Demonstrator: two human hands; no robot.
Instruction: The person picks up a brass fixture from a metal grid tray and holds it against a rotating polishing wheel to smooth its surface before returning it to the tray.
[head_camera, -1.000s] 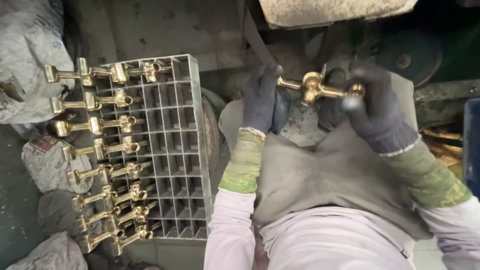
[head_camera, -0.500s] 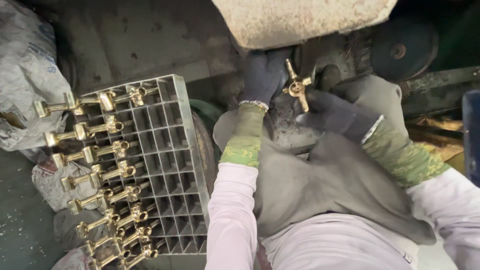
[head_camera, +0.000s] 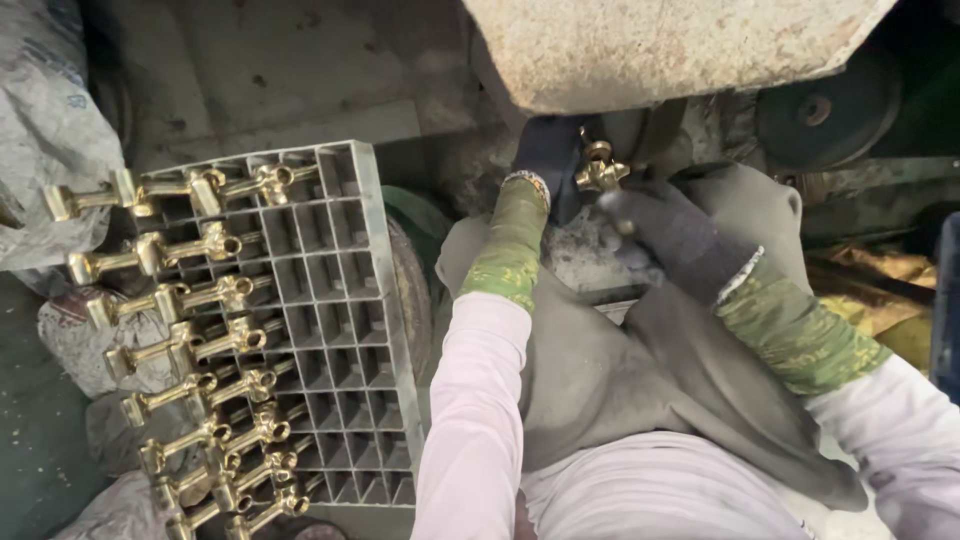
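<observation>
I'm gripping the brass fitting (head_camera: 600, 170) with both gloved hands, right hand (head_camera: 672, 238) closed on it. Left hand (head_camera: 548, 160) fingers are probably curled around it too, partly hidden. Grid tray (head_camera: 345, 330) is sitting left.

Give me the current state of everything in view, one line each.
Left hand: gloved, gripping the brass fitting from the left.
Right hand: gloved, gripping the fitting from below.
Brass fitting: held up under the rusty machine housing.
Grid tray: lying flat, right cells empty.
Brass fittings on the tray: laid in a column along its left side.
</observation>
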